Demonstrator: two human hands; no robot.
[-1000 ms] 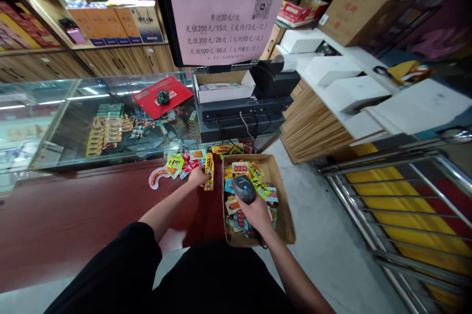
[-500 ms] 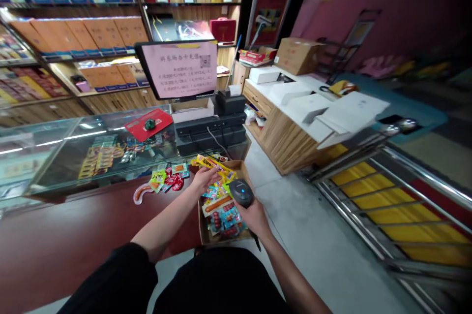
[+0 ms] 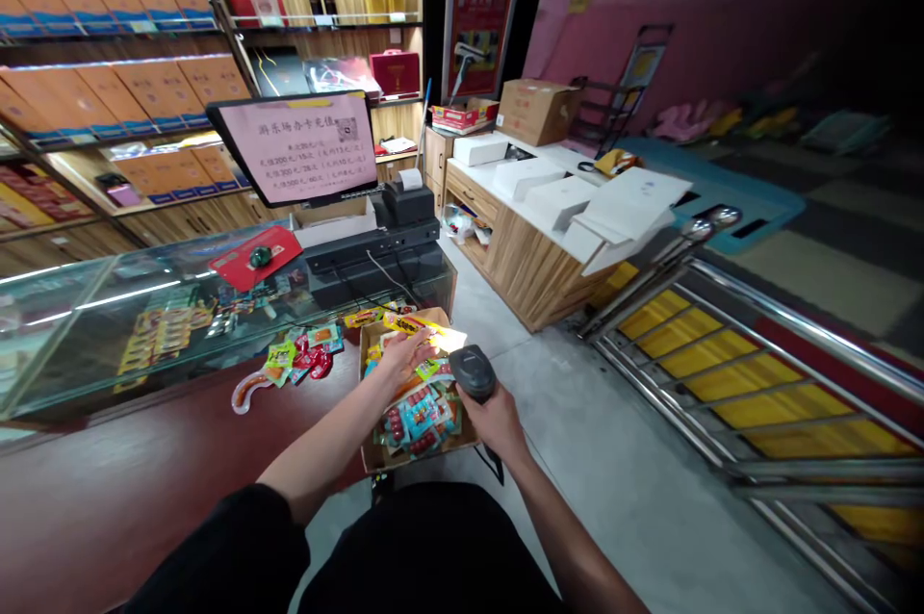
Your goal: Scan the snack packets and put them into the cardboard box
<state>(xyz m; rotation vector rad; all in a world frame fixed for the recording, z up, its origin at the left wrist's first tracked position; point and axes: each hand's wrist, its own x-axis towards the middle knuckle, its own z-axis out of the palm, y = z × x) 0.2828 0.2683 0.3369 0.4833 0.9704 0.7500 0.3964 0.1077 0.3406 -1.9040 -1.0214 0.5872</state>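
My right hand (image 3: 498, 420) is closed round the handle of a black barcode scanner (image 3: 473, 373). The scanner's head faces a yellow snack packet (image 3: 413, 320), whose right end is lit bright white. My left hand (image 3: 406, 351) grips this packet by its near side, over a cardboard box (image 3: 368, 455). Inside the box lie several small snack packets (image 3: 425, 414), some blue, some with red sausage-like pieces. Left of the box, on the dark red counter (image 3: 180, 460), rests a pile of small packets (image 3: 312, 356) beside a curved clear pack (image 3: 249, 391) with something orange-brown in it.
A monitor (image 3: 303, 147) with a pink sign stands on a black cash drawer (image 3: 346, 258), beside a receipt printer (image 3: 409, 200). The glass display case (image 3: 93, 306) runs left. White boxes (image 3: 563, 200) sit on a wooden cabinet; a metal railing (image 3: 722, 383) stands right.
The view has turned a little to the right. The yellow packet now has a bright light on its right end, close to the scanner; both hands keep their hold.
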